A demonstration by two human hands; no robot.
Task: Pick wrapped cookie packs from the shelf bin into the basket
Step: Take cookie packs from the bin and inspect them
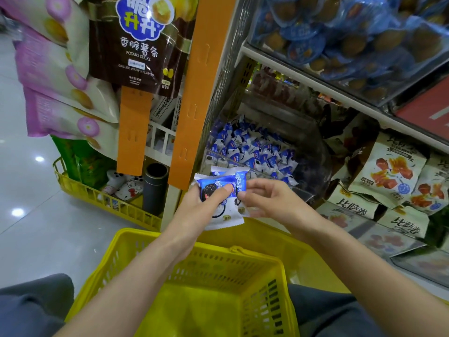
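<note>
A clear shelf bin holds several blue-and-white wrapped cookie packs. My left hand grips a small stack of these cookie packs just in front of the bin, thumb pressed on the top one. My right hand pinches the right edge of the same stack. Both hands hover above the far rim of the yellow basket, which stands between my knees with nothing in its bottom.
An orange hanging strip and a brown potato-stick bag hang left of the bin. White snack bags fill the shelf to the right. A second yellow basket with small items sits on the floor at the left.
</note>
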